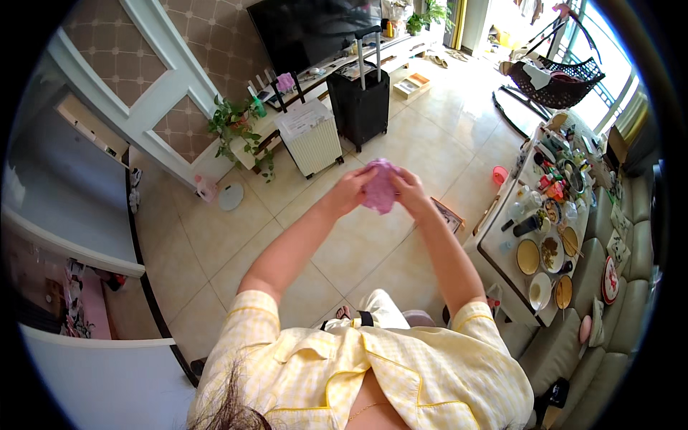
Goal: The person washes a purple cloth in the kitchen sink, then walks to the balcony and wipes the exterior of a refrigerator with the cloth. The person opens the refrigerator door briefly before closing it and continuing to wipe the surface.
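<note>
Out in front of me, both arms stretch forward over the tiled floor (337,251). Between the hands is a crumpled purple cloth (381,189), folded or bunched up. My left hand (351,190) grips its left side, thumb and fingers closed on the edge. On the opposite side my right hand (411,192) pinches the upper right edge. The cloth's lower end hangs free below the fingers.
Ahead stand a black suitcase (358,107) and a cream suitcase (312,136). To the right, a long table (494,247) carries bowls, bottles and dishes, beside a grey sofa (623,322). A dark hanging basket chair (559,82) is far right. A potted plant (240,129) is left.
</note>
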